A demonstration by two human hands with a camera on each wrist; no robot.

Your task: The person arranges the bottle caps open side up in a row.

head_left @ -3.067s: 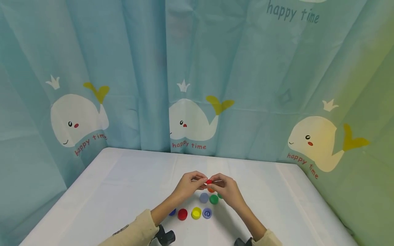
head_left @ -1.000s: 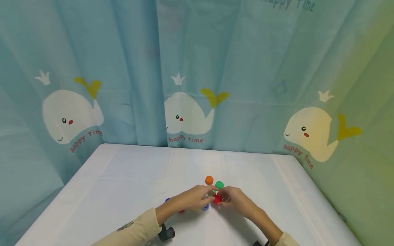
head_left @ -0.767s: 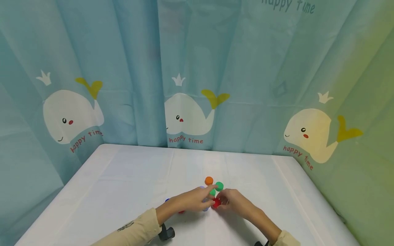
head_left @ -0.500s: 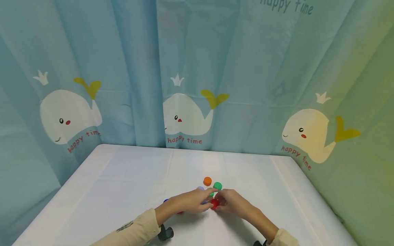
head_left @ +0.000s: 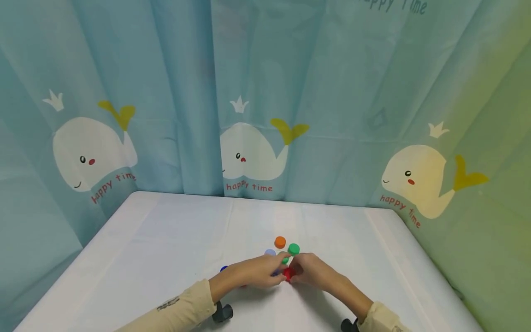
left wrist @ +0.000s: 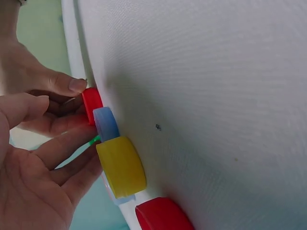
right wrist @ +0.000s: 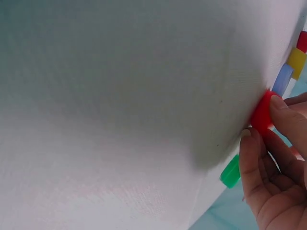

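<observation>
We're seating the small red plastic bottle cap (head_left: 288,273) on the white table (head_left: 166,240) — right hand (head_left: 311,272) pinches it, left hand (head_left: 259,272) relaxed beside; next, let go cleanly.

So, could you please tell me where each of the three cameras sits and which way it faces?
Head: worn on the head, looks forward and down at the white table and whale curtain; shows both forearms and hands.
Left wrist: low at the tabletop; shows the left hand beside the yellow cap.
Right wrist: low at the tabletop; shows the right hand.
All three show the red cap the right hand pinches.
</observation>
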